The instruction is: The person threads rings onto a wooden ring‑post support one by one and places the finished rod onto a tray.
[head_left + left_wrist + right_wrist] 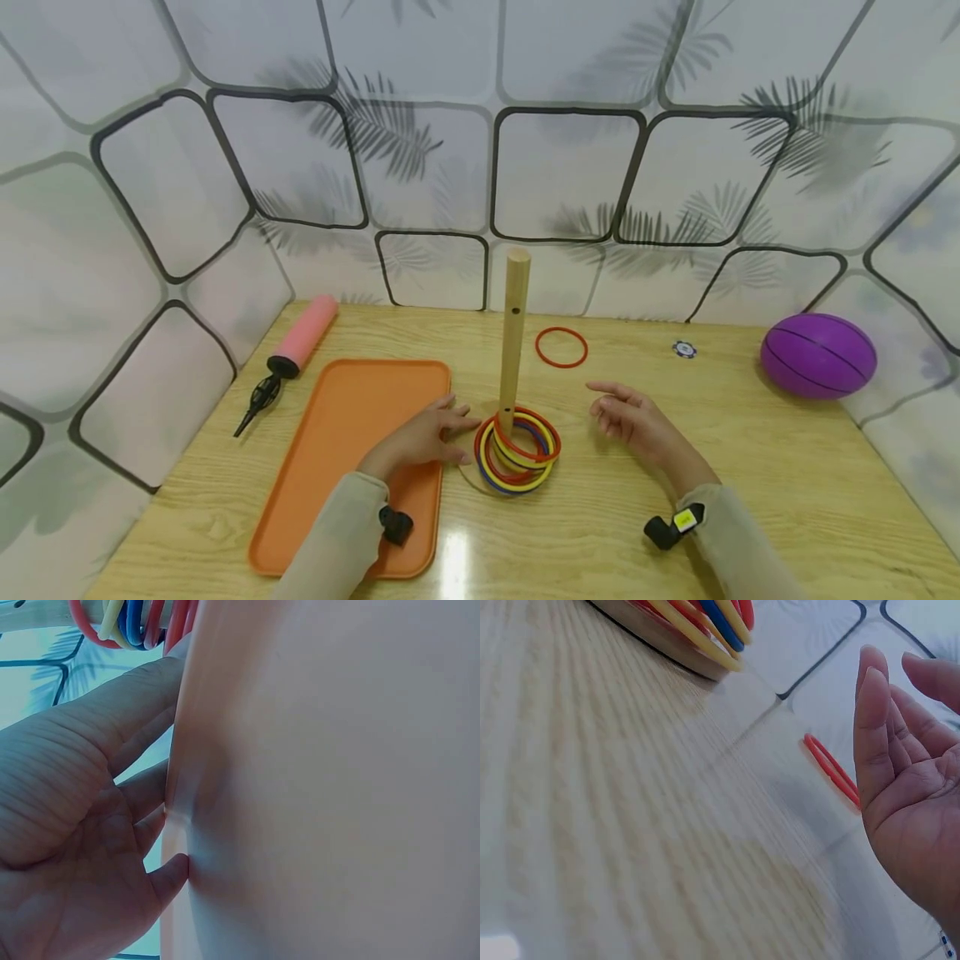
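Observation:
A wooden peg (512, 350) stands upright on a round base, with several red, yellow and blue rings (517, 454) piled loosely around its foot. My left hand (427, 435) reaches over the right edge of the orange tray (352, 417), its fingers spread and holding nothing. Those fingertips come close to the left side of the ring pile. In the left wrist view, the hand (82, 795) overlaps the tray's edge. To the right of the pile, my right hand (633, 423) holds nothing, fingers loosely bent. A single red ring (562, 347) lies flat behind the peg, on its right.
A pink hand pump (307, 333) with a black nozzle lies at the left, behind the tray. A purple ball (818, 356) sits at the far right. Between it and the red ring is a poker chip (684, 349). A patterned curtain (570, 175) borders the wooden table (570, 542).

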Tool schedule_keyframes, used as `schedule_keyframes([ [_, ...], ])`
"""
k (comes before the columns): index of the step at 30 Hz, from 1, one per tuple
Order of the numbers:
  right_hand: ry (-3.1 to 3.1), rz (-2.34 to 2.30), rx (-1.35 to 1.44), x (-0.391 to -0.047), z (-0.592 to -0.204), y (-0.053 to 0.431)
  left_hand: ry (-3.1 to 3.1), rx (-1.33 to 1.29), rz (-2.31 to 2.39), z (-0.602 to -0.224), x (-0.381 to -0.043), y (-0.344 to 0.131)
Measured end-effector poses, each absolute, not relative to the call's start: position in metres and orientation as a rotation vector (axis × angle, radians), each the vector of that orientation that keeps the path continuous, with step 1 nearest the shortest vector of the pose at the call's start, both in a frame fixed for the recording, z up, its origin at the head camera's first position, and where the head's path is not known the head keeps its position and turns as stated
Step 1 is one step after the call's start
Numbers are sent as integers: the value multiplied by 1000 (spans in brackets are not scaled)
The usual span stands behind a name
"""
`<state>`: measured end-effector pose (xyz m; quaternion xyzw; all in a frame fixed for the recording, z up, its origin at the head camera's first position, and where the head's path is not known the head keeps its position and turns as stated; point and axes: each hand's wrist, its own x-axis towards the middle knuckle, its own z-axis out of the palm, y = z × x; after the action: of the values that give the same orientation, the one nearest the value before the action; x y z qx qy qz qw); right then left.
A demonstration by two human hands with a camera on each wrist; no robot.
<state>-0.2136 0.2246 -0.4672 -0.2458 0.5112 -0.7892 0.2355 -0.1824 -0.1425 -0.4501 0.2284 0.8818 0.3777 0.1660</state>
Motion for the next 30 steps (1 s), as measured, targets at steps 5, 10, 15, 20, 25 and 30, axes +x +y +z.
schedule_keyframes([
  [5, 1504, -2182, -568, -228, -470, 227, 2500, 644, 1082, -448, -181, -142],
  [10, 1556, -2216, -431, -244, -470, 226, 2485, 626, 1096, -449, -181, -141],
  [15, 1585, -2258, -320, -259, -468, 220, 2479, 598, 1112, -450, -182, -141],
  [20, 1680, -2249, -205, -272, -469, 211, 2482, 602, 1107, -450, -183, -141],
  [25, 1813, -2144, -117, -283, -472, 203, 2488, 597, 1093, -449, -183, -141],
  [30, 1913, -1958, -102, -289, -472, 199, 2484, 582, 1096, -449, -182, -142],
])
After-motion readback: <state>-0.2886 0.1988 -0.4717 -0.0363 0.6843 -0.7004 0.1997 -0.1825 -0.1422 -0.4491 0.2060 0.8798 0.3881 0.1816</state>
